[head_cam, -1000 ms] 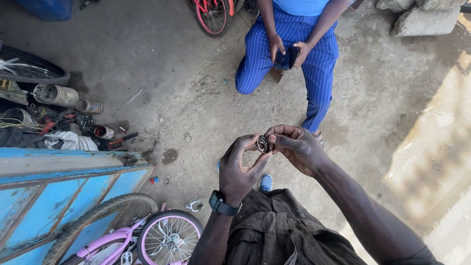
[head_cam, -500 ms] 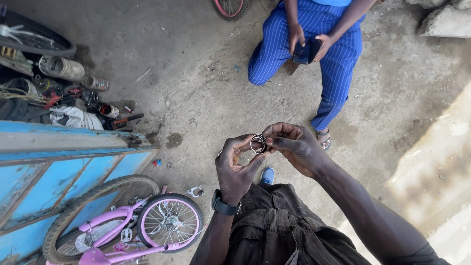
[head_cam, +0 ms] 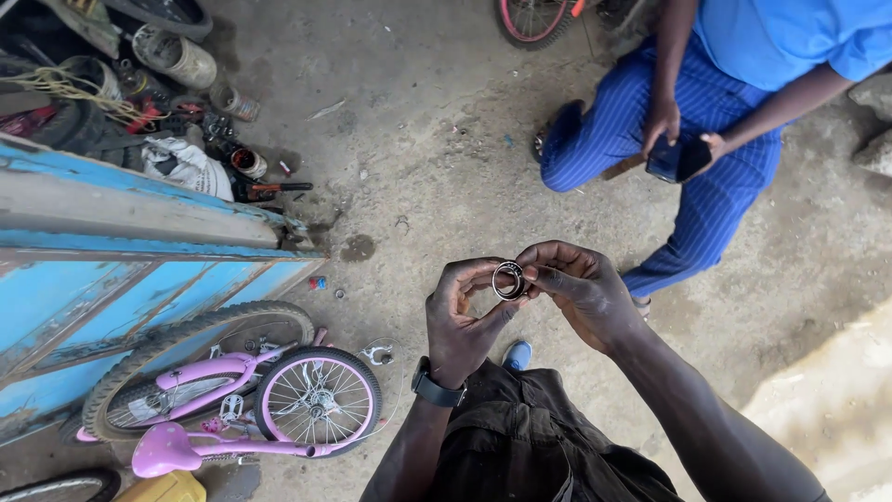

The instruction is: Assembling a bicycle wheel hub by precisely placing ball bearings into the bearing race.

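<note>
Both hands pinching a small round metal bearing ring (head_cam: 508,280) over the concrete floor (head_cam: 427,139)

The left hand (head_cam: 465,321), wearing a black wristwatch (head_cam: 437,388), is gripping the ring between thumb and fingers, and the right hand (head_cam: 581,290) is pinching its other edge with the fingertips, so the ring is sitting upright between them in mid-air. A small pink kids' bicycle (head_cam: 232,400) is lying down to the left beside a blue wooden panel (head_cam: 111,279), and another person in blue striped trousers (head_cam: 688,158) is crouching further off, holding a dark phone (head_cam: 676,160)
</note>
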